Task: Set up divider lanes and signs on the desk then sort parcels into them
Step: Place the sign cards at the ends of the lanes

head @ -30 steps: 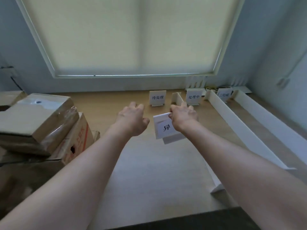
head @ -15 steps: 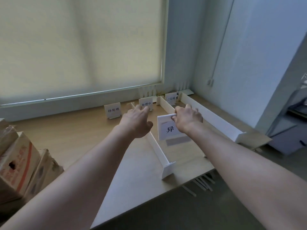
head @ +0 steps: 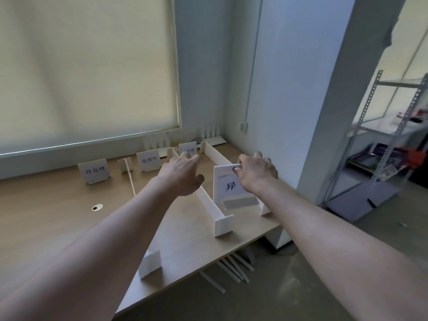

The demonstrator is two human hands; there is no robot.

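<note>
My right hand (head: 256,173) pinches the top edge of a white stand-up sign (head: 228,186) printed with a black character and holds it above the desk's right end. My left hand (head: 183,173) hovers beside it, fingers relaxed and holding nothing. Three signs stand along the back of the desk: a left sign (head: 94,170), a middle sign (head: 148,160) and a right sign (head: 188,149). White dividers run front to back: a near divider (head: 150,262), a second divider (head: 208,205) and a far right divider (head: 216,154).
The wooden desk (head: 46,216) has a cable hole (head: 97,207). A window blind covers the wall behind. Loose white strips (head: 231,269) lie on the floor under the desk edge. A metal shelf rack (head: 382,140) stands to the right.
My view has swung right, away from the cardboard parcels on the left. My right hand has carried the sign toward the desk's right end, and my left hand has moved along beside it.
</note>
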